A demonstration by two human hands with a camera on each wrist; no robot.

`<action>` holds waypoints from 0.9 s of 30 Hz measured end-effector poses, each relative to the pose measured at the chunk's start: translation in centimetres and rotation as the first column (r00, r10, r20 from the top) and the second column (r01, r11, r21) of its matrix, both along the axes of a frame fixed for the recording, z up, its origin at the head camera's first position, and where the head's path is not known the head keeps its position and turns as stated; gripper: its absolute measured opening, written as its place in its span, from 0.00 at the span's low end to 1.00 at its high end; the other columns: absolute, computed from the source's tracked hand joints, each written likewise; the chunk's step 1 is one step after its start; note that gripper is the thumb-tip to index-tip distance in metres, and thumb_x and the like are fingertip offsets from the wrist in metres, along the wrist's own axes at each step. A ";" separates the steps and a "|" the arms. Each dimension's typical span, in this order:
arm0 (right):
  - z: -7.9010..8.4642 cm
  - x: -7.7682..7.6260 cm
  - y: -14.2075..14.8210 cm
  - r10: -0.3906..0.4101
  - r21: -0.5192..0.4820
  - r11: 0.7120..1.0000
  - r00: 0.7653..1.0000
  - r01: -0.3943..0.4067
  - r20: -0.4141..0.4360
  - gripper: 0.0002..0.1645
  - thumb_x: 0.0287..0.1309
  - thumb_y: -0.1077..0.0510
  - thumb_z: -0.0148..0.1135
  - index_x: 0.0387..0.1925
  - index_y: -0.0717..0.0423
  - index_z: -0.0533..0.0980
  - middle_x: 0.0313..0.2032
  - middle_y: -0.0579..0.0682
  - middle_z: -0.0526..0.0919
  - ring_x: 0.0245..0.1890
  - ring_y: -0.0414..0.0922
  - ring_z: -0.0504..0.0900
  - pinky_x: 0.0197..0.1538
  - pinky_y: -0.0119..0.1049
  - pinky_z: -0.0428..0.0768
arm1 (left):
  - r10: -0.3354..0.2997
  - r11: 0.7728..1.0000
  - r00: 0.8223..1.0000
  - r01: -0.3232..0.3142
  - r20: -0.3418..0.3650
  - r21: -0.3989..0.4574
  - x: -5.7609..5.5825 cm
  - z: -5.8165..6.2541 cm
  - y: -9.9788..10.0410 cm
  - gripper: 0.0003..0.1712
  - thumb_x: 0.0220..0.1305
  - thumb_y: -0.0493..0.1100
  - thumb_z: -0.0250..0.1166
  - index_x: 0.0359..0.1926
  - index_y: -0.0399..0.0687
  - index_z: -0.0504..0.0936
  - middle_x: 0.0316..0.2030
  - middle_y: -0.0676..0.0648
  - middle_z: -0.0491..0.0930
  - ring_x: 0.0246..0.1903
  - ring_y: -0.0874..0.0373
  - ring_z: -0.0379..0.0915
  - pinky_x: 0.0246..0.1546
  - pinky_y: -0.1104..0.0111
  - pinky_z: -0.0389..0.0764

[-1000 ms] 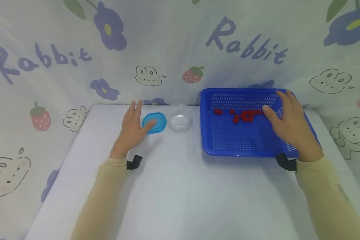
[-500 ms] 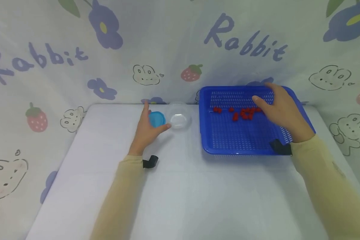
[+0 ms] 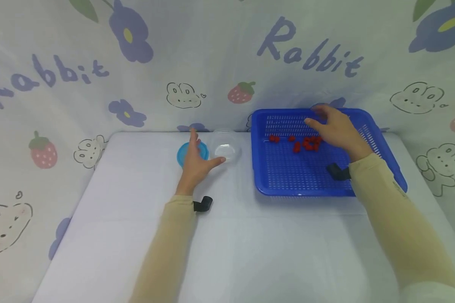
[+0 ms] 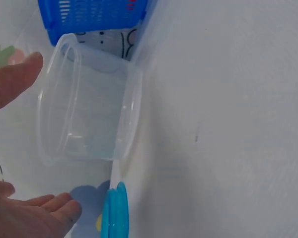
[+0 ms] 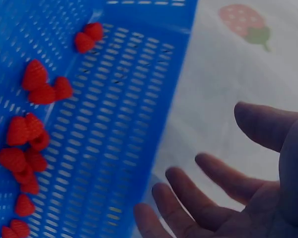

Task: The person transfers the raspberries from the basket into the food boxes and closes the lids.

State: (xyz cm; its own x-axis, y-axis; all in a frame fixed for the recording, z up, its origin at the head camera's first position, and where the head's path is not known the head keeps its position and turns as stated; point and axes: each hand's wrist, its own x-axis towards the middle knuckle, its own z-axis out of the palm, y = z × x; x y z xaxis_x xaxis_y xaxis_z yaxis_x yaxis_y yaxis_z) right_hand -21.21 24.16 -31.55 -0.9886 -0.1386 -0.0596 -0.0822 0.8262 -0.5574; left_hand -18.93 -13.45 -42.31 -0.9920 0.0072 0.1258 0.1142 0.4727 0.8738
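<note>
A clear plastic tub (image 3: 225, 148) stands at the back of the table, its mouth up. My left hand (image 3: 195, 165) is spread beside it, thumb and fingers parted on its near left side, holding nothing. Partly hidden behind that hand lies a round blue lid (image 3: 183, 155); its edge shows in the left wrist view. My right hand (image 3: 337, 130) hovers over the blue plastic basket (image 3: 303, 192) with loosely bent fingers and nothing in them. Several red raspberries (image 5: 35, 89) lie along the far part of the basket floor, below the right hand.
A white-covered table (image 3: 258, 248) carries everything. Behind it hangs a printed curtain (image 3: 212, 50) with rabbits, flowers and strawberries, close to the tub, lid and basket. The basket's slotted walls rise around the raspberries.
My left hand has moved right, from beside the lid across it toward the tub. My right hand has shifted left above the basket. The tub, lid and basket stay put.
</note>
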 end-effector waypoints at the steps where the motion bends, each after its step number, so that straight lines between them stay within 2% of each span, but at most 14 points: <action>1: -0.3 -0.3 0.0 0.014 0.009 1.000 1.000 -0.014 0.012 0.40 0.62 0.36 0.46 0.65 0.60 0.60 0.60 0.67 0.66 0.59 0.63 0.64 0.57 0.61 0.62 | 0.000 1.000 1.000 0.000 -0.001 0.002 0.0 -0.1 0.1 0.70 0.40 0.57 0.76 0.71 0.69 0.31 0.71 0.47 0.44 0.68 0.55 0.46 0.65 0.60 0.57; 6: -1.6 -1.7 -0.1 0.076 0.053 0.995 0.992 -0.082 0.102 0.37 0.62 0.40 0.49 0.62 0.62 0.64 0.57 0.66 0.69 0.57 0.62 0.67 0.57 0.58 0.64 | -0.004 1.000 1.000 0.005 -0.012 0.026 -0.1 -0.5 0.6 0.71 0.39 0.56 0.77 0.71 0.70 0.31 0.71 0.46 0.45 0.69 0.56 0.45 0.65 0.62 0.55; 15: -3.1 -3.5 -1.0 0.157 0.130 0.974 0.967 -0.185 0.201 0.31 0.63 0.47 0.53 0.59 0.65 0.66 0.54 0.68 0.72 0.55 0.62 0.69 0.57 0.58 0.65 | -0.043 0.999 0.999 0.043 -0.011 0.028 -0.6 -0.9 1.1 0.75 0.36 0.52 0.79 0.71 0.64 0.29 0.71 0.47 0.45 0.69 0.58 0.43 0.66 0.59 0.53; 19: -3.7 -4.1 -1.3 0.206 0.175 0.953 0.953 -0.247 0.222 0.29 0.62 0.51 0.54 0.58 0.67 0.67 0.51 0.68 0.74 0.53 0.63 0.70 0.55 0.57 0.67 | -0.060 0.996 0.998 0.060 0.004 0.068 -0.9 -0.9 1.3 0.76 0.36 0.50 0.79 0.71 0.63 0.28 0.71 0.44 0.45 0.69 0.59 0.42 0.66 0.62 0.52; 22: -4.2 -4.3 -1.4 0.220 0.199 0.943 0.950 -0.265 0.223 0.27 0.61 0.54 0.54 0.57 0.68 0.68 0.50 0.69 0.74 0.52 0.63 0.71 0.54 0.57 0.68 | -0.071 0.993 0.997 0.069 0.016 0.095 -1.0 -1.0 1.4 0.77 0.36 0.48 0.79 0.71 0.61 0.27 0.71 0.44 0.46 0.69 0.58 0.42 0.66 0.63 0.52; 27: -4.8 -4.4 -1.3 0.216 0.241 0.932 0.947 -0.272 0.236 0.26 0.58 0.60 0.55 0.56 0.70 0.68 0.51 0.69 0.73 0.52 0.63 0.71 0.54 0.56 0.68 | -0.070 0.995 0.997 0.067 0.040 0.074 -1.1 -1.1 1.5 0.77 0.36 0.46 0.80 0.71 0.61 0.27 0.70 0.45 0.51 0.69 0.54 0.46 0.66 0.62 0.53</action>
